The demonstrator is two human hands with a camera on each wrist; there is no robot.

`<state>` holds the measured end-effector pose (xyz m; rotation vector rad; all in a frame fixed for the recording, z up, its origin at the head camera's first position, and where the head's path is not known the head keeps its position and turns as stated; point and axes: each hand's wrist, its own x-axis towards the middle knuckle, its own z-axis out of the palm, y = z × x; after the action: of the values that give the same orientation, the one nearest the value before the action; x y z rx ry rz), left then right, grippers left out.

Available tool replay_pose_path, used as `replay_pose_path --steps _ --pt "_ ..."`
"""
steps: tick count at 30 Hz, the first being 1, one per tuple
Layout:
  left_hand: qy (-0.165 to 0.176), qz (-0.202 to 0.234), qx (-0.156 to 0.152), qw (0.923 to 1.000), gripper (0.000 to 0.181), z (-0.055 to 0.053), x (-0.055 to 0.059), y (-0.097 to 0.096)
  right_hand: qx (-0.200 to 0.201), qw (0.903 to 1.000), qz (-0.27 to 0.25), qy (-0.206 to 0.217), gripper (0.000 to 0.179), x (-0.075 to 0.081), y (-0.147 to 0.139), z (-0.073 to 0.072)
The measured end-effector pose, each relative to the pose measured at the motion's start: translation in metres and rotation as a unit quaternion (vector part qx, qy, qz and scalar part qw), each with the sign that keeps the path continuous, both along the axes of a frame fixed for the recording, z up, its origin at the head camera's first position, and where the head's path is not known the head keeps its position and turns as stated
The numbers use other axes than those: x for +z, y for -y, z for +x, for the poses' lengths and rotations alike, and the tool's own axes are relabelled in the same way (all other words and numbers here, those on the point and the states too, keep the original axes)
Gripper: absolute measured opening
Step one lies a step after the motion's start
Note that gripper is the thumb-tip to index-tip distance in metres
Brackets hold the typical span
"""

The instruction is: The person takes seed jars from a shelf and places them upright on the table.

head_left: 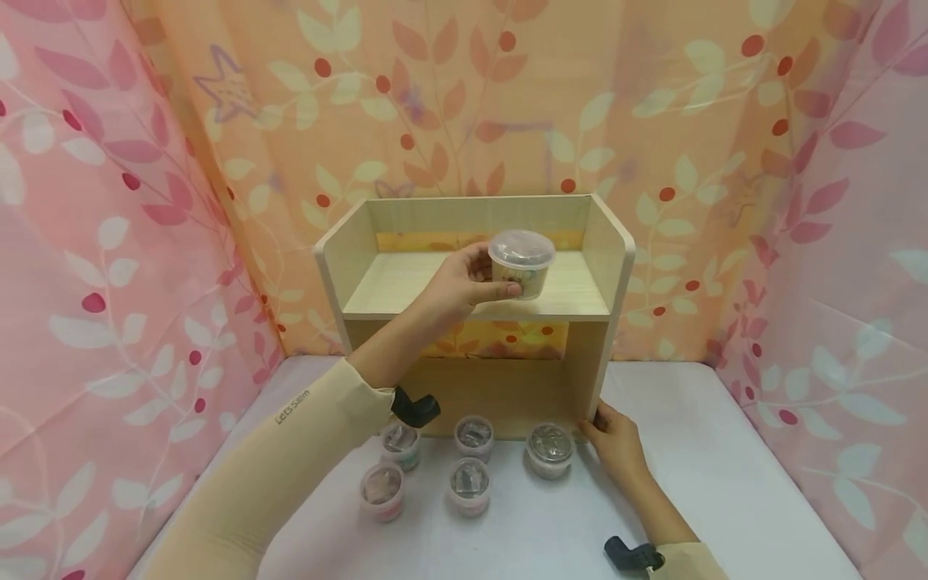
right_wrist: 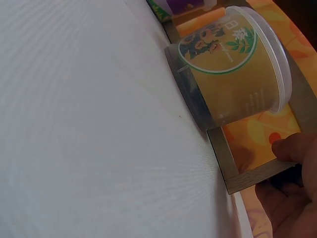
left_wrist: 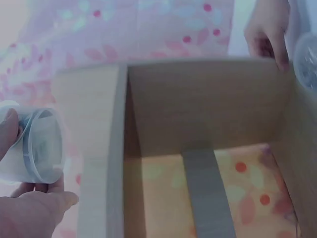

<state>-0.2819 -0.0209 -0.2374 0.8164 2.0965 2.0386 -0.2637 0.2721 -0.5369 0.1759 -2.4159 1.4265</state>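
My left hand (head_left: 464, 278) holds a clear lidded plastic tub (head_left: 528, 278) upright, level with the upper shelf of a pale wooden two-tier rack (head_left: 474, 316). Thumb and fingers wrap the tub's side; in the left wrist view the tub (left_wrist: 47, 146) shows beside the upper board. Low at the rack's right end, my right hand (head_left: 616, 439) grips the side panel. The right wrist view has the thumb of this hand (right_wrist: 290, 193) on one face of the panel edge (right_wrist: 255, 174) and the fingers on the other. Just left of it stands another lidded tub (head_left: 549, 453).
Several more lidded tubs stand before the rack, among them one at the front left (head_left: 382, 493) and one in the middle (head_left: 470, 488). A white cloth (head_left: 725, 467) covers the table. Floral curtains (head_left: 464, 97) enclose the back and both sides.
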Motion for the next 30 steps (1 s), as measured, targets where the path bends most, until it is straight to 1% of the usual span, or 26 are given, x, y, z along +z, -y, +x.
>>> replay_pose_path --steps 2,5,7,10,13,16,18,20,24,27,30 --pt "-0.01 -0.003 -0.008 0.9999 0.06 0.008 0.0 -0.001 0.008 1.0 -0.003 -0.005 0.055 0.0 0.0 0.0" --pt "-0.018 -0.012 -0.01 0.9997 0.059 0.019 -0.002 -0.003 0.022 0.9996 -0.012 -0.01 0.054 0.001 0.001 -0.002" --pt "-0.016 -0.013 -0.017 0.9996 0.061 0.026 -0.005 -0.004 0.025 0.9996 -0.009 -0.01 0.054 0.001 0.001 -0.002" --pt "-0.016 -0.006 -0.026 0.9995 0.065 0.033 -0.014 -0.005 0.012 0.9999 -0.003 -0.009 0.054 0.0 -0.001 -0.001" --pt "-0.015 0.013 -0.026 0.9995 0.067 0.038 -0.028 -0.004 0.008 0.9999 -0.005 -0.009 0.054 0.0 -0.003 0.0" --pt "-0.003 0.03 -0.03 0.9991 0.067 0.044 -0.044 -0.001 0.008 1.0 -0.001 -0.005 0.055 0.001 -0.003 0.001" --pt "0.001 0.034 -0.035 0.9988 0.068 0.048 -0.054 0.001 0.008 1.0 0.003 -0.001 0.056 0.001 -0.003 0.001" --pt "0.004 0.027 -0.033 0.9991 0.071 0.052 -0.062 0.001 0.007 1.0 0.005 0.003 0.056 0.001 -0.002 0.002" --pt "0.001 0.011 -0.013 0.9999 0.074 0.059 -0.08 0.0 0.01 0.9999 0.001 0.009 0.057 0.001 -0.002 0.002" --pt "0.007 0.019 -0.008 0.9998 0.074 0.065 -0.097 -0.003 0.009 0.9998 -0.003 0.015 0.058 0.001 -0.002 0.002" --pt "0.019 0.035 -0.013 0.9991 0.074 0.073 -0.114 -0.008 0.005 0.9997 -0.004 0.022 0.06 0.002 -0.002 0.002"
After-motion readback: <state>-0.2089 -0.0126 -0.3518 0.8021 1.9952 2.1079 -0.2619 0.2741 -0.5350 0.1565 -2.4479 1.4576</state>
